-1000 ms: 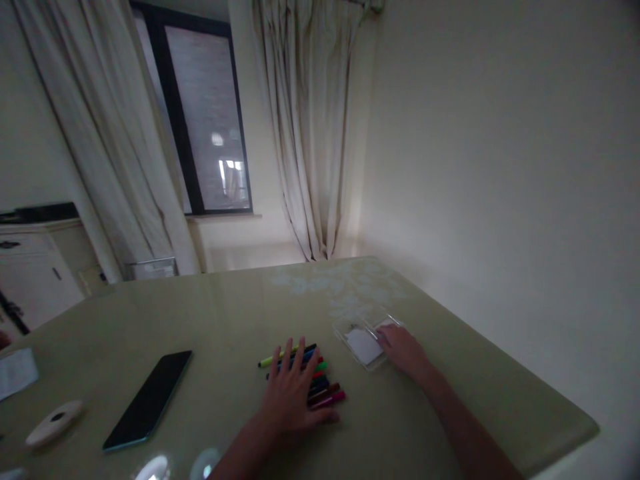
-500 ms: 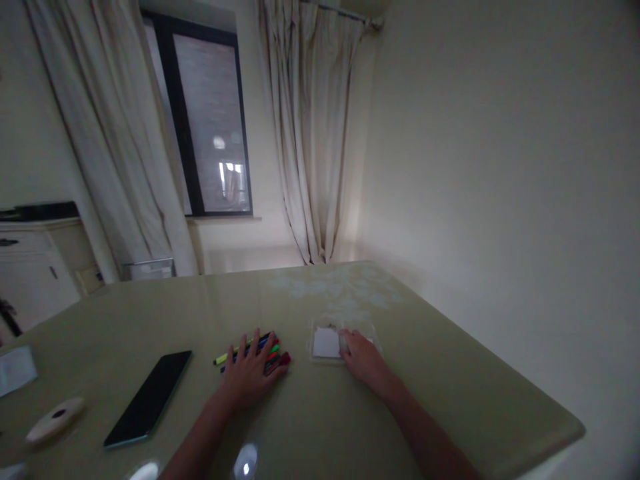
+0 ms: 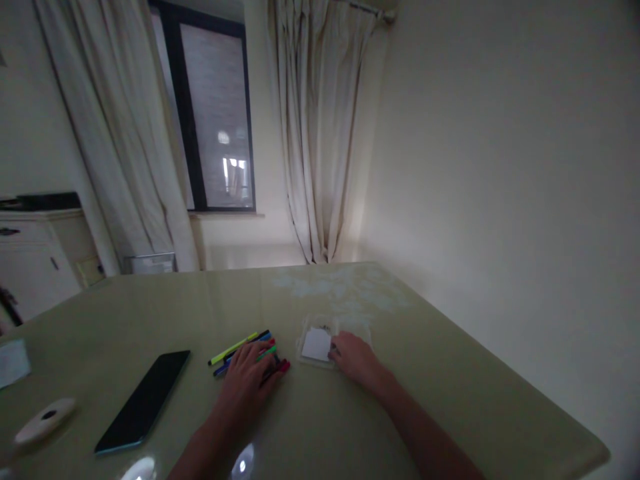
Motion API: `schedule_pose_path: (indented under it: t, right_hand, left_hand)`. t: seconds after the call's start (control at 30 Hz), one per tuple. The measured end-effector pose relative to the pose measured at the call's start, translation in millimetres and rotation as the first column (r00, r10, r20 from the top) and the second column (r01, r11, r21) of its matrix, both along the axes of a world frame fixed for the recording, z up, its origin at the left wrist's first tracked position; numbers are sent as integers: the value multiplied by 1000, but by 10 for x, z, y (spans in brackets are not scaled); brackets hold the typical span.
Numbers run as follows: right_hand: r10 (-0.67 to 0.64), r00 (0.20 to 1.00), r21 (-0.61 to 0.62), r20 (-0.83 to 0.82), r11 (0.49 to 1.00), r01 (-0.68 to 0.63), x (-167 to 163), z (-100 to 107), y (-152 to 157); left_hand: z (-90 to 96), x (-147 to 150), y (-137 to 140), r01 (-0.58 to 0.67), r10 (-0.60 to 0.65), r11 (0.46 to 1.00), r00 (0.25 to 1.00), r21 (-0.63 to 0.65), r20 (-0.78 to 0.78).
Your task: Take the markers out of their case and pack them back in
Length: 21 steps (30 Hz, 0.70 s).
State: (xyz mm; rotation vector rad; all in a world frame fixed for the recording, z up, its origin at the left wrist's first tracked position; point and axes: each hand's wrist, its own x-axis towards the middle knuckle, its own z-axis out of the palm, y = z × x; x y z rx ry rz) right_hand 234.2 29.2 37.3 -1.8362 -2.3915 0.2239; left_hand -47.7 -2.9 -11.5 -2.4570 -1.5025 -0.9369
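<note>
Several coloured felt-tip pens (image 3: 231, 351) lie in a loose bunch on the table, yellow, blue, green and red among them. Over them is my left hand (image 3: 250, 367), its fingers bent and drawn together around part of the bunch. To the right lies a shallow clear plastic case (image 3: 305, 357), with a white card (image 3: 316, 344) in its left part. My right hand (image 3: 354, 357) grips the case near its middle, thumb and fingers pinched beside the card. The hand covers much of the case's right part, and small dark bits show above the card.
A dark phone (image 3: 145, 400) lies left of the pens on the glossy green table (image 3: 310, 420). Beyond it are a white oval object (image 3: 45, 421) and a pale paper-like sheet (image 3: 13, 363). A wall (image 3: 500, 167) runs along the table's right side.
My left hand's spread fingers have curled in over the pens, and the yellow pen shows more. The case has turned slightly and shifted a little left with my right hand.
</note>
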Motion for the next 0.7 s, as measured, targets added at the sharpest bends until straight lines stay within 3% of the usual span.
schedule_pose_path:
  t: [0.1, 0.3, 0.43, 0.53, 0.6, 0.7]
  right_hand:
    - [29, 999, 15, -37, 999, -29, 57, -26, 8]
    - [121, 943, 29, -309, 993, -118, 240, -156, -89]
    - [157, 918, -43, -364, 982, -185, 338, -91, -167]
    - [172, 892, -21, -419, 980, -199, 292, -14, -227]
    - [176, 799, -17, -576, 974, -227, 198, 22, -278]
    - [130, 573, -60, -809, 952, -300, 32, 41, -350]
  left_hand:
    - [-29, 30, -31, 16, -16, 1000, 1000, -23, -19]
    - [-6, 91, -70, -27, 30, 989, 999, -145, 16]
    - [15, 260, -166, -36, 99, 943, 979, -330, 179]
    - [-21, 480, -288, 38, 114, 924, 922, -380, 369]
    - [-49, 634, -372, 110, 71, 931, 881, -348, 469]
    - [-80, 781, -453, 215, -25, 932, 840, -290, 543]
